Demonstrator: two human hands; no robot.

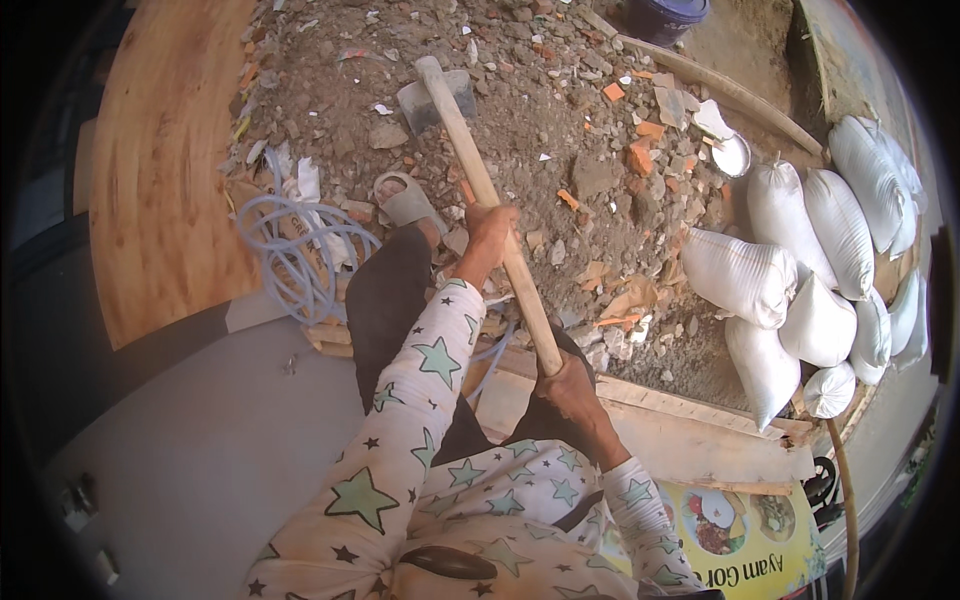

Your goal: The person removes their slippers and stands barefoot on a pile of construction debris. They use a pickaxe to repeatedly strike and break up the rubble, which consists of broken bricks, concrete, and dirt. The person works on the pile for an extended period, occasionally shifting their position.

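Both my hands are wrapped round the pale wooden handle of a hoe (462,142). My left hand (487,238) grips it around the middle. Lower down, my right hand (570,390) is closed round the end nearest my body. The grey metal blade (459,92) rests at the far end, on or just above a heap of brown soil and rubble (560,110); I cannot tell how deep it sits. My foot in a beige sandal (408,203) stands on the rubble, left of the handle.
Several filled white sacks (740,275) are stacked at the right. A coiled pale blue hose (300,270) lies beside a wooden board (170,190) at the left. A dark bucket (664,18) stands at the back, near a wooden plank (735,92). A yellow printed banner (775,510) lies at the lower right.
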